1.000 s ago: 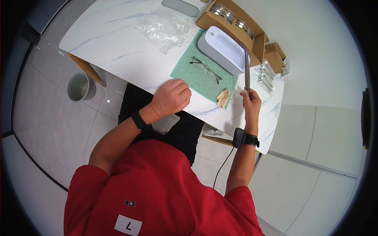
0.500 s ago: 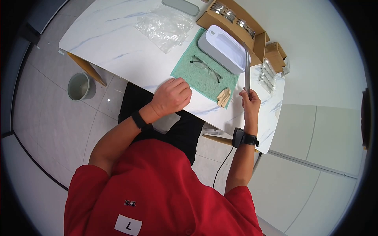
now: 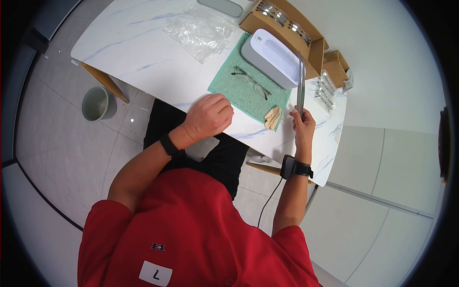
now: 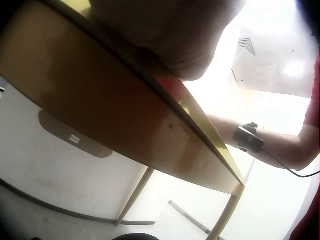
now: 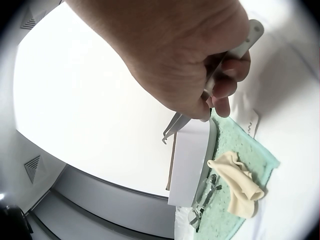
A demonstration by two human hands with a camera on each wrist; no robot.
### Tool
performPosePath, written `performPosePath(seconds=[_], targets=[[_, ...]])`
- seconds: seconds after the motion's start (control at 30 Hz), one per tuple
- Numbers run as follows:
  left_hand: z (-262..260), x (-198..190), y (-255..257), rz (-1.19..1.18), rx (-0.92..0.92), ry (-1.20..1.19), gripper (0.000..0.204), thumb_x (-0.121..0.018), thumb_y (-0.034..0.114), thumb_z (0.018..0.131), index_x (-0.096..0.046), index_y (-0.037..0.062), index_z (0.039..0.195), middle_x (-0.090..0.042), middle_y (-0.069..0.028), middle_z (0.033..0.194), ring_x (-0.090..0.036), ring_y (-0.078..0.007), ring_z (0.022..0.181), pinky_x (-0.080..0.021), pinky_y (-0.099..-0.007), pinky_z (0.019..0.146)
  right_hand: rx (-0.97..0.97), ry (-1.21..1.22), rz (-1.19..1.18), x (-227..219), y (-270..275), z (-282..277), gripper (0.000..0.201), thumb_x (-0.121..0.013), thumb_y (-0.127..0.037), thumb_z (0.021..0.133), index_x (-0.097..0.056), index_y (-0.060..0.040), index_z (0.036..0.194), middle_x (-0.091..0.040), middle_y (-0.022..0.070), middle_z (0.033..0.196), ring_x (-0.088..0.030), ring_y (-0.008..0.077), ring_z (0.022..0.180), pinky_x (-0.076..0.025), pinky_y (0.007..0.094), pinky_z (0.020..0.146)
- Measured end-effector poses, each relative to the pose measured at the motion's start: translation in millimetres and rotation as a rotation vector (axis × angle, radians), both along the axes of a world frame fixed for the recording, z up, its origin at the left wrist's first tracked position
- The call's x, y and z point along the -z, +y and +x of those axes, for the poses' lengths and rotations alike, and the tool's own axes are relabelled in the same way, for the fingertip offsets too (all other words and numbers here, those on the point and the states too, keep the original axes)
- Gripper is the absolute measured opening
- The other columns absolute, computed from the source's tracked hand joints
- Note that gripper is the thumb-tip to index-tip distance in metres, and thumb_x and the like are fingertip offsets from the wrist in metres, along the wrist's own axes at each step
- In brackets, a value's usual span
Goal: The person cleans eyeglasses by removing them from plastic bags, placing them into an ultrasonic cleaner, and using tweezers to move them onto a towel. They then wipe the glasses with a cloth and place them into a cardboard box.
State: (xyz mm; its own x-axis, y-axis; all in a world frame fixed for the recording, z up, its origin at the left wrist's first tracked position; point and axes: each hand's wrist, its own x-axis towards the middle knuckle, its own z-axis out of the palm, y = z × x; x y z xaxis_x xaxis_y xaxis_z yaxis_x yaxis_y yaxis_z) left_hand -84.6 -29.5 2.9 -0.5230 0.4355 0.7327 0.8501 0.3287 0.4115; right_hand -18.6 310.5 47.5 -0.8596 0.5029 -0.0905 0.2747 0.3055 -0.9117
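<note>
In the head view my right hand (image 3: 303, 126) pinches a pair of long metal tweezers (image 3: 301, 88) near the back end, their tips pointing away beside the grey basin-shaped cleaner (image 3: 262, 60). Bent tips show in the right wrist view, where the hand (image 5: 190, 55) covers the middle of the tool. My left hand (image 3: 209, 115) rests at the table's front edge with its fingers curled; its palm side is hidden. Between the hands, a pair of glasses (image 3: 252, 82) lies on a green towel (image 3: 224, 82), with a beige crumpled cloth (image 3: 272, 117) at the towel's near right corner.
Behind the cleaner stands a cardboard box (image 3: 315, 56) holding several shiny eyewear-like items. Clear plastic packets (image 3: 325, 93) lie to its right. A crumpled clear bag (image 3: 198, 36) and a grey oblong lid (image 3: 222, 6) lie left of it. A bin (image 3: 98, 105) stands on the floor.
</note>
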Motion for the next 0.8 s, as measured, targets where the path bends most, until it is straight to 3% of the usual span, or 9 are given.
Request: performPosePath(seconds=[0.63,0.8], targets=[[0.1,0.7,0.1,0.013,-0.002,-0.003,0.013,-0.072,0.007,0.077,-0.06,0.0085,0.073,-0.06,-0.004,0.081,-0.062,-0.0214,0.081,-0.051,-0.0347,0.069,0.019,-0.003,-0.043,6.8,-5.2,1.3,0.025,-0.072,-0.017,0.098,-0.07,0.0004,0.116,-0.073,0.0017,0.088,-0.047,0.0009,0.059,-0.036,0.0189,0.052],[1.5,0.7,-1.6,-0.009,0.014,-0.04,0.011,-0.073,0.005,0.077,-0.062,0.0061,0.079,-0.062,-0.0058,0.084,-0.064,-0.025,0.085,-0.053,-0.0378,0.072,0.028,-0.003,-0.041,11.8,-6.2,2.0,0.025,-0.072,-0.016,0.098,-0.07,0.0005,0.116,-0.073,0.0014,0.088,-0.046,0.0005,0.059,-0.035,0.0186,0.052]])
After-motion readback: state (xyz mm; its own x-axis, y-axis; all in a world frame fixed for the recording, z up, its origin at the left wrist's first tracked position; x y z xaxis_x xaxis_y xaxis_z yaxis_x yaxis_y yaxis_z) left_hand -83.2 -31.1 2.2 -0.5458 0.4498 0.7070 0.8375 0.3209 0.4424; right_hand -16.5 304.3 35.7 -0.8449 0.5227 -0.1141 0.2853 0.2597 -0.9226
